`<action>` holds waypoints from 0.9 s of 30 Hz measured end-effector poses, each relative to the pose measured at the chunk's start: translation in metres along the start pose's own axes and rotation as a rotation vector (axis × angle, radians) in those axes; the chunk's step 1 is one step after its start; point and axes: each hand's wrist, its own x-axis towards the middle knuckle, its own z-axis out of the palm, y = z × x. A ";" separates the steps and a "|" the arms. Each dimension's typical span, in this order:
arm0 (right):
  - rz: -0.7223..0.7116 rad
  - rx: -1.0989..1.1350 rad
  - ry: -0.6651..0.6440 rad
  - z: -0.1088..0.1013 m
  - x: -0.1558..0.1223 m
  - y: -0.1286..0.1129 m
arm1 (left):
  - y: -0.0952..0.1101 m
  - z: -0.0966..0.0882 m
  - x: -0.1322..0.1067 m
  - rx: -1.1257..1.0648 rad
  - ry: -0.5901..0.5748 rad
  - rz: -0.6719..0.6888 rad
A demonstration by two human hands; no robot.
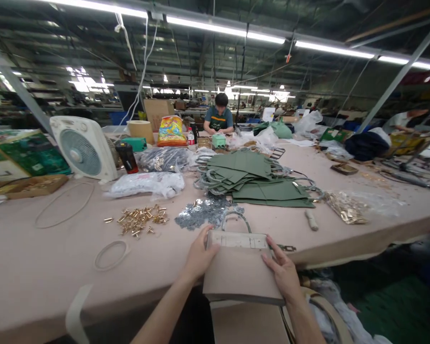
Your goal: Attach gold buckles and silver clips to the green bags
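Note:
A flat beige panel (241, 272) lies at the table's front edge, with a clear strip (238, 240) bearing small marks along its far end. My left hand (201, 253) grips its left edge near the far corner, thumb on top. On the right edge, my right hand (280, 266) has hold of the same panel. A green-grey handle loop (237, 215) sticks out beyond the far end. Under the near end hangs another beige piece (249, 322). A small dark metal-tipped strap (286, 248) shows by my right fingertips.
Gold metal fittings (136, 220), small grey plates (202, 211) and stacked green panels (251, 174) with handles lie farther in. A bag of fittings (346, 208) is at right. A fan (82, 148) stands left. A co-worker (219, 117) sits across the table.

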 end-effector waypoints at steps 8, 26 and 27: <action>-0.067 -0.222 0.123 0.006 0.010 0.012 | 0.003 0.003 -0.008 0.373 0.037 0.144; -0.338 -0.759 0.230 0.010 0.004 0.008 | 0.007 0.045 -0.005 0.786 -0.041 0.422; -0.328 -0.758 0.230 0.009 0.004 0.008 | 0.006 0.044 -0.004 0.772 -0.040 0.417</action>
